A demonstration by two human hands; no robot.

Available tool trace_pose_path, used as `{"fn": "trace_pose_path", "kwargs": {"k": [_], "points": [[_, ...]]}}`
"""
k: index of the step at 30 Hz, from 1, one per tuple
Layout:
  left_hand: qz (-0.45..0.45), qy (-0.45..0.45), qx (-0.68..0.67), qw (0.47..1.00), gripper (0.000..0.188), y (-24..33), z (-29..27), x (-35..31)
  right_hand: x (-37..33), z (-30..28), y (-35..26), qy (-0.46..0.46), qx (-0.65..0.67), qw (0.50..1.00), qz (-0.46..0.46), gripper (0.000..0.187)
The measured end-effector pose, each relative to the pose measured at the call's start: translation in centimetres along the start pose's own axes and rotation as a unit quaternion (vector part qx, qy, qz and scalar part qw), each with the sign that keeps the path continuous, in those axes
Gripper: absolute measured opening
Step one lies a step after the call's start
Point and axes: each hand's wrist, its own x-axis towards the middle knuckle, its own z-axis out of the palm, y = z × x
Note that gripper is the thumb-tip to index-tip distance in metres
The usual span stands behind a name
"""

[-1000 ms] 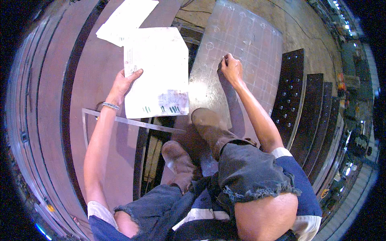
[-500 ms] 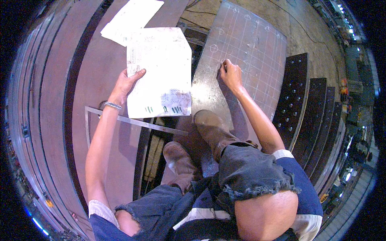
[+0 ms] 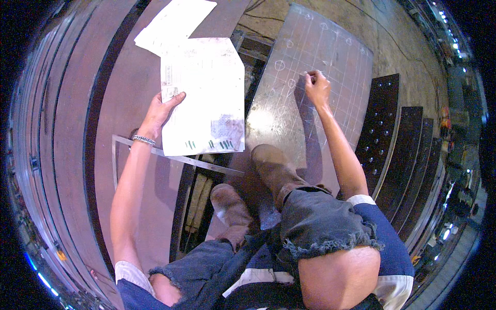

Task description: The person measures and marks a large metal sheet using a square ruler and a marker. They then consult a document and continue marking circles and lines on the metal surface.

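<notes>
My left hand (image 3: 159,116) grips the left edge of a stained white paper sheet (image 3: 204,98), thumb on top. The sheet carries faint printed lines and dark green strokes along its lower edge. My right hand (image 3: 318,89) is closed in a pinch over a flat steel plate (image 3: 338,62). Whatever its fingertips hold is too small to make out. White lines form a grid across that plate, with several drawn circles towards its left and far edges. One circle lies just left of my right fingertips.
More white papers (image 3: 175,23) lie beyond the held sheet. Under my left wrist, a thin metal square (image 3: 206,164) rests across steel beams. Dark plates (image 3: 380,119), the nearest with several holes, stand at the right. My boots (image 3: 271,160) are close to the marked plate. Cables cross the floor.
My right hand has shifted right across the marked plate, uncovering a drawn circle. The left hand still grips the sheet, and the view has shifted slightly.
</notes>
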Motion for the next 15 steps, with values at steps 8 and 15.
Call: {"fn": "trace_pose_path", "kwargs": {"k": [8, 15], "points": [[0.001, -0.014, -0.007, 1.000, 0.053, 1.3, 0.2, -1.0, -0.7, -0.8, 0.0, 0.015, 0.004, 0.999, 0.035, 0.026], [0.028, -0.017, -0.016, 0.999, 0.056, 0.5, -0.4, -0.1, -0.5, 0.6, -1.0, 0.013, 0.003, 0.999, 0.042, 0.026]]}}
